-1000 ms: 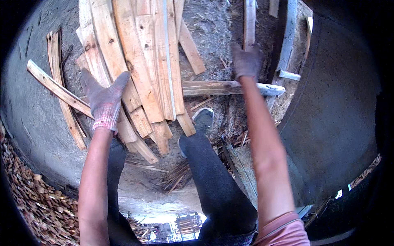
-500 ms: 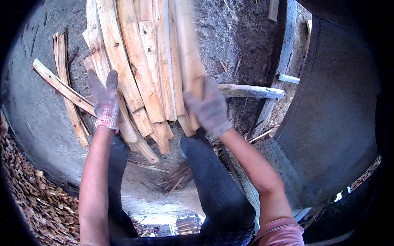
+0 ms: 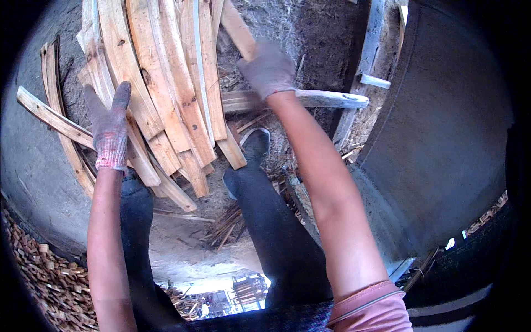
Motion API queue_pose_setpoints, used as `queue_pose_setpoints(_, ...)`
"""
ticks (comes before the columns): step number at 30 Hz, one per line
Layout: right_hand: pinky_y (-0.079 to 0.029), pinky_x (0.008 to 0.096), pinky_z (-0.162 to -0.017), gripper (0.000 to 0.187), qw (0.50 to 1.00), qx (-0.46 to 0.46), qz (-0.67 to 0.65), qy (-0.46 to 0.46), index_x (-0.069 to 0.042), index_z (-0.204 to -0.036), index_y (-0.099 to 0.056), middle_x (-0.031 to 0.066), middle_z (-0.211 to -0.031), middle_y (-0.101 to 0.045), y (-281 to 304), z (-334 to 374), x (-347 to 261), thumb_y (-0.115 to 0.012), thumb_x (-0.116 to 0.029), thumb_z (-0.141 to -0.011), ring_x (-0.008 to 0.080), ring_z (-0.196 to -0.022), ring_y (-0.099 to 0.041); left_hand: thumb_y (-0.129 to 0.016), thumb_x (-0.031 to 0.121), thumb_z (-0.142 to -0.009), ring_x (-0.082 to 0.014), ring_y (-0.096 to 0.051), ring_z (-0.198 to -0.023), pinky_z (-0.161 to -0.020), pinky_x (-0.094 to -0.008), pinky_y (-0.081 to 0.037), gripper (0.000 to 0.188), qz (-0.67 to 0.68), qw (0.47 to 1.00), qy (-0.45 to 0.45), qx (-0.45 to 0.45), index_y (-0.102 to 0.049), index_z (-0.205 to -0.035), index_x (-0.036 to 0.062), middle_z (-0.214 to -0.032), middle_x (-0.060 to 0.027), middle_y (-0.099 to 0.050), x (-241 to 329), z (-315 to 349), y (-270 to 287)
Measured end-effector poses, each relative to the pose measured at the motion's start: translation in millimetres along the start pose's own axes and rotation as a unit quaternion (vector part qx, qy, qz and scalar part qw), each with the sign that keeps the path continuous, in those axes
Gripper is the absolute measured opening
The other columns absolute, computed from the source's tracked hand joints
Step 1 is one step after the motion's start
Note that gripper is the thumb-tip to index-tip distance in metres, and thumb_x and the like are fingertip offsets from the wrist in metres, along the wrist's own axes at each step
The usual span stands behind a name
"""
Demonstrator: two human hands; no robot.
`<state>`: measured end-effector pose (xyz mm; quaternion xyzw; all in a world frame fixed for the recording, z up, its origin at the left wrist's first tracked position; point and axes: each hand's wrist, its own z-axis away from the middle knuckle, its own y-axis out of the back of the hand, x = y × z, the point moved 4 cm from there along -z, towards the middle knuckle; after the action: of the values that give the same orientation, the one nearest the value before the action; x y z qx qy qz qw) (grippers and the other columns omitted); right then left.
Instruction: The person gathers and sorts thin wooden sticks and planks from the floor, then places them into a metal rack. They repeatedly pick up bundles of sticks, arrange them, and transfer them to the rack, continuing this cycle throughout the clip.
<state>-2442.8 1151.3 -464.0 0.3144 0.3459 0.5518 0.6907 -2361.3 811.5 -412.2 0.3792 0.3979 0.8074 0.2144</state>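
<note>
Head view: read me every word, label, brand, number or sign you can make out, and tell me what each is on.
None can be read.
Boards: only bare wood, no lettering visible.
Left gloved hand and right gloved hand: no legible marking; the right is blurred.
Pink sleeve: a plain stripe, no words visible.
Bright background at the lower edge: too small and washed out to tell.

No text, label, brand, number or sign can be read on the planks (image 3: 126,66), the gloves (image 3: 109,127), the sleeve (image 3: 368,307) or anywhere else.
</note>
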Motion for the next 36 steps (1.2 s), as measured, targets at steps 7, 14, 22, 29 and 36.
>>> queue_pose_setpoints(7,-0.059,0.0465,-0.086,0.046,0.996,-0.046,-0.072,0.006,-0.003,-0.106,-0.069,0.026,-0.103,-0.07,74.6,17.7,42.8,-0.075,-0.043,-0.083,0.0354,-0.094,-0.073,-0.072,0.061,-0.089,-0.0403,-0.018,-0.157,-0.128,-0.0432,-0.016,0.111,0.044,0.998,0.028,-0.027,-0.02,-0.161,-0.0064,-0.168,-0.0292,-0.021,18.8,12.3,-15.4)
queue_pose_setpoints(14,-0.057,0.0508,-0.082,0.056,0.95,-0.146,-0.265,-0.076,0.003,-0.108,-0.06,0.0262,-0.097,-0.072,24.2,173.0,-38.9,-0.07,-0.047,-0.087,0.044,-0.089,-0.071,-0.059,0.07,-0.094,-0.0382,-0.021,-0.157,-0.128,-0.0415,-0.017,0.109,0.119,0.99,0.019,-0.073,-0.019,-0.162,-0.0052,-0.168,-0.0285,-0.021,-22.4,2.8,-30.0)
queue_pose_setpoints(22,-0.056,0.0471,-0.087,0.059,0.969,-0.203,-0.127,0.053,0.004,-0.121,-0.06,0.0252,-0.106,-0.071,-55.0,162.5,56.5,-0.071,-0.046,-0.091,0.0373,-0.098,-0.071,-0.059,0.057,-0.1,-0.0378,-0.028,-0.154,-0.126,-0.0389,-0.02,0.097,0.114,0.992,-0.025,-0.051,-0.022,-0.159,-0.011,-0.165,-0.0292,-0.028,-40.4,-11.2,-13.8)
queue_pose_setpoints(29,-0.044,0.0485,-0.111,0.076,0.849,-0.04,-0.473,-0.232,-0.006,-0.153,-0.041,0.0241,-0.147,-0.053,-59.5,109.9,85.8,-0.076,-0.032,-0.091,0.038,-0.131,-0.056,-0.042,0.046,-0.109,-0.0309,-0.04,-0.147,-0.123,-0.0375,-0.028,0.07,0.179,0.981,0.058,-0.042,-0.033,-0.158,-0.0029,-0.161,-0.0178,-0.04,-105.5,-14.0,-11.2)
queue_pose_setpoints(36,-0.051,0.0402,-0.096,0.074,0.584,0.047,-0.637,-0.501,0.004,-0.142,-0.055,0.0207,-0.132,-0.064,-81.2,106.2,70.7,-0.069,-0.052,-0.095,0.0321,-0.11,-0.065,-0.068,0.01,-0.09,-0.0397,-0.052,-0.137,-0.118,-0.0463,-0.038,0.046,-0.264,0.9,-0.289,-0.193,-0.064,-0.135,0.0044,-0.141,-0.0221,-0.059,-151.1,-14.4,14.2)
